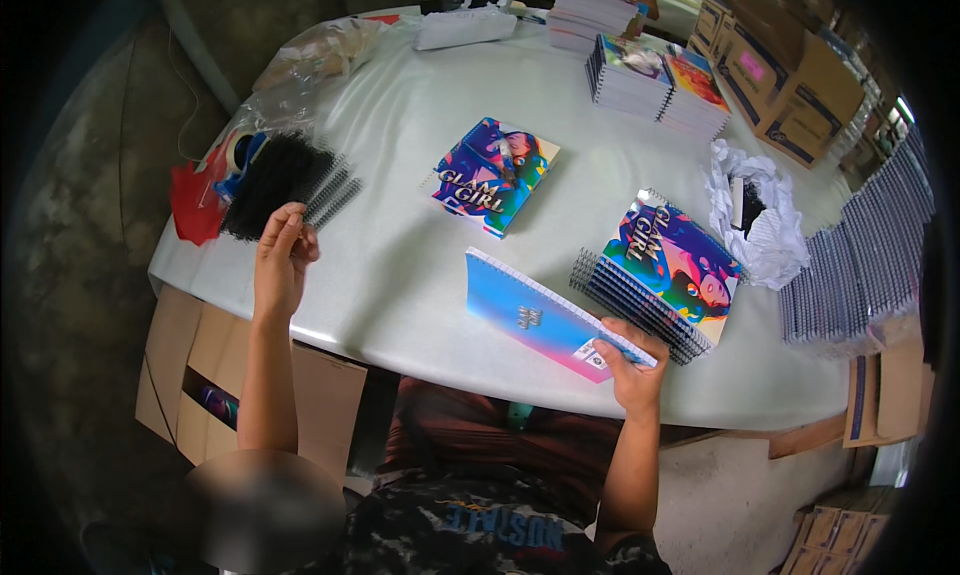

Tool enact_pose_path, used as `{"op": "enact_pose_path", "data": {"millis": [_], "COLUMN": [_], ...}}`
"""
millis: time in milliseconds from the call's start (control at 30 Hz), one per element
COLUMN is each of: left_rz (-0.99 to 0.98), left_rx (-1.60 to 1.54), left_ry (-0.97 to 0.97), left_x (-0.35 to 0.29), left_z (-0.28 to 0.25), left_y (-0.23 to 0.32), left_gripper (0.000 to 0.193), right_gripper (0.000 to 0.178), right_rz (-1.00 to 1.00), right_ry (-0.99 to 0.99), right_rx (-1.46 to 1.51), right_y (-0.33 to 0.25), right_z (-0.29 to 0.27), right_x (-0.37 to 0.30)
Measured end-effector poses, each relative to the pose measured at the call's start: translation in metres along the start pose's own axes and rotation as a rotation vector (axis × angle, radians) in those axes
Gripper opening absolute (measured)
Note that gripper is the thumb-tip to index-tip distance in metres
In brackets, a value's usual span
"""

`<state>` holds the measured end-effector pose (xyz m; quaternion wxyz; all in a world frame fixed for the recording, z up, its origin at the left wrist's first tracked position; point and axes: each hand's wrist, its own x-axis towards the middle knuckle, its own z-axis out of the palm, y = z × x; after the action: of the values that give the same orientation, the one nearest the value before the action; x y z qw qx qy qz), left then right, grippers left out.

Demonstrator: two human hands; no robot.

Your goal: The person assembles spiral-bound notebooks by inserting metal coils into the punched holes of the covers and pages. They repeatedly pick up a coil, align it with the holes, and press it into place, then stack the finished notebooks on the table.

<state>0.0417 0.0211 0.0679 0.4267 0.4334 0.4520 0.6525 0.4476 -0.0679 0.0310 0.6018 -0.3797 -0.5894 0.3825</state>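
Clearly the work turns on the pale counter [400, 275], and everything is placed from it here. The left hand [282, 260] is raised over the counter's left edge, its grip pressed together on a black spiral binding coil [318, 200] drawn from the heap of black coils [275, 183] lying at that edge. The right hand [630, 367] is at the counter's near edge, its grip pinching the lower corner of a blue-and-pink notebook [535, 313], which tilts up off the counter surface with its punched edge towards the far side.

To do this step well, I judge the coil should be pinched near one end so it hangs free of the heap, and the notebook kept steady with its row of holes exposed and its pages square, so the coil can meet the holes cleanly.

The coil is in the left grip; the notebook is in the right grip, and the two are well apart across the counter's near half. Just beside the right hand, on the counter's right side, lies a stack of bound notebooks [665, 270]; another colourful notebook [495, 173] lies at the counter's middle.
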Motion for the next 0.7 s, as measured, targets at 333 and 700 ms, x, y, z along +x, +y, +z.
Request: {"op": "enact_pose_path", "data": {"millis": [333,700], "left_rz": [0.136,-0.038], "left_rx": [0.338,0.548], "left_ry": [-0.506,-0.726], "left_x": [-0.027,-0.033], "left_z": [0.089,0.119], "left_y": [0.023,0.002], "left_gripper": [0.030,0.041], "right_gripper": [0.025,0.026], "right_rz": [0.004,0.026], "right_ry": [0.092,0.077], "right_rx": [-0.091,-0.092], "right_y": [-0.004,-0.007], "right_z": [0.001,0.005], "right_x": [-0.002,-0.007]}}
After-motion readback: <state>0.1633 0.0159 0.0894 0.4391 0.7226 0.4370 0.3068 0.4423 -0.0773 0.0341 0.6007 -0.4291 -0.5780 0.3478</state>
